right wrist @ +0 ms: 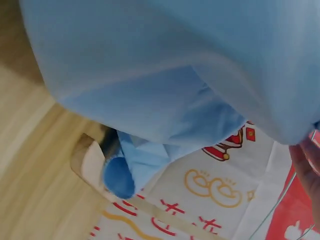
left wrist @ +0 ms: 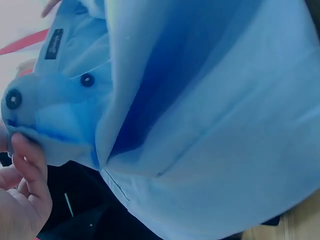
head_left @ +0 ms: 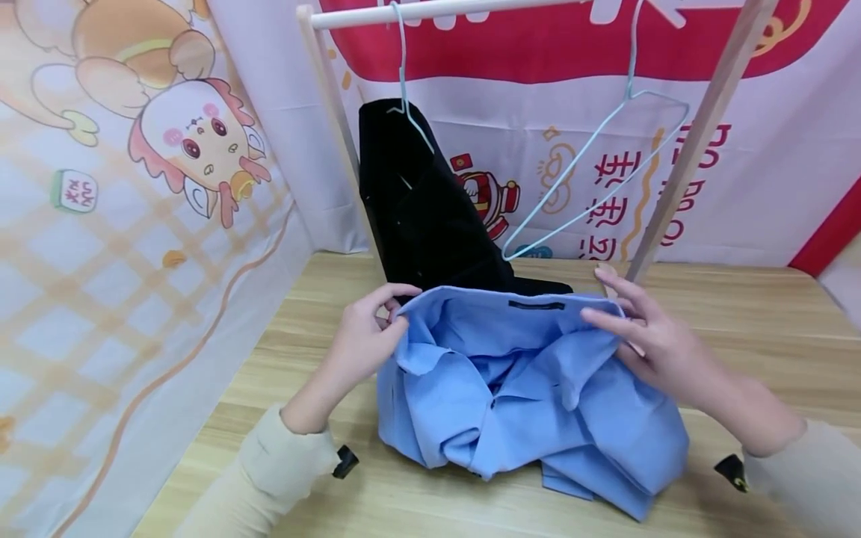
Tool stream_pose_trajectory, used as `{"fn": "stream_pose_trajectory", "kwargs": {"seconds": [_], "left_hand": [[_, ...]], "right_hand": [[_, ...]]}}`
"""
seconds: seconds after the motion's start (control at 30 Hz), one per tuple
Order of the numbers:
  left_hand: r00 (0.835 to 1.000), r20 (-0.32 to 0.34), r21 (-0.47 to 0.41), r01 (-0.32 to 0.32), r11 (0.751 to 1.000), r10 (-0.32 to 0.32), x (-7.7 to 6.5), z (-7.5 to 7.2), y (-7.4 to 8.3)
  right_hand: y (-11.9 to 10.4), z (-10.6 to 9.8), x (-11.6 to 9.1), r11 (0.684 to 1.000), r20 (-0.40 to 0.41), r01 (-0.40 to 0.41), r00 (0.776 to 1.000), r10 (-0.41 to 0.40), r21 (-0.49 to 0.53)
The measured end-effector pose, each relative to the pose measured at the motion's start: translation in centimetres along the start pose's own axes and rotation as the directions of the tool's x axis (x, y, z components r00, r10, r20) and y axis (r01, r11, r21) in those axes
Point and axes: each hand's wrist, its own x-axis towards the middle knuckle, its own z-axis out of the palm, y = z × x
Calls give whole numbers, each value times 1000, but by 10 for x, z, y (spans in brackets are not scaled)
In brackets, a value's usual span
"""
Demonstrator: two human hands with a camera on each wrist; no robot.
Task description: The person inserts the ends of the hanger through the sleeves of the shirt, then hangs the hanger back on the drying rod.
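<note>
A light blue shirt point(head_left: 531, 418) hangs bunched just over the table, its collar edge held up and a dark label inside the neck. My left hand point(head_left: 370, 329) pinches the collar's left end. Dark buttons point(left wrist: 87, 80) show on the cloth beside that hand point(left wrist: 25, 185) in the left wrist view. At the collar's right end my right hand point(head_left: 666, 344) grips the fabric, one finger lying over the edge. Only its fingers point(right wrist: 307, 170) appear at the border of the right wrist view. Folds hide the shirt's inside.
Behind the shirt stands a rack with a white rail point(head_left: 457, 9) and wooden posts. A black garment point(head_left: 430, 217) hangs there on a pale hanger point(head_left: 403, 67). A bare pale hanger point(head_left: 572, 164) hangs to its right. All stand on a wood-grain table point(head_left: 269, 388) before printed cloth.
</note>
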Motion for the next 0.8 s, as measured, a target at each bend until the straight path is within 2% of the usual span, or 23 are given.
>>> {"fn": "stream_pose_trajectory", "kwargs": {"seconds": [0.07,0.13,0.2,0.3,0.33,0.4,0.5,0.57,0.6,0.67,0.73,0.8], "left_hand": [[999,-1,-53,44,998,-44,1,-2,1],[999,-3,-71,54,996,-54,2,-3,0],[999,1,-57,50,997,-50,3,-5,0],[1000,13,-5,26,1000,-26,4,-5,-1],[1000,9,21,8,1000,-8,4,-6,-2],[998,-21,74,-66,995,67,4,-7,-2],[978,-77,136,-183,974,195,3,-9,1],[967,-93,156,-223,962,239,2,-12,5],[969,-84,154,-219,963,234,1,-13,6],[983,-38,125,-176,976,182,0,-15,9],[994,22,96,-108,989,106,-1,-17,9],[996,87,73,-31,997,25,-1,-19,8]], "right_hand": [[-1,0,3,998,28,57,998,-57,7],[-2,0,6,996,40,66,997,-68,61],[-4,-1,6,987,59,6,998,-16,159],[-9,-5,5,940,77,-147,989,129,307],[-10,-8,5,918,92,-199,980,178,344],[-13,-12,8,878,91,-252,968,236,406],[-16,-20,12,826,76,-277,958,276,491],[-17,-25,15,783,75,-285,953,294,553],[-18,-27,15,760,84,-296,949,305,579],[-18,-29,16,705,120,-306,946,302,640],[-17,-30,17,647,190,-330,941,278,687],[-18,-31,16,609,265,-364,931,251,705]]}}
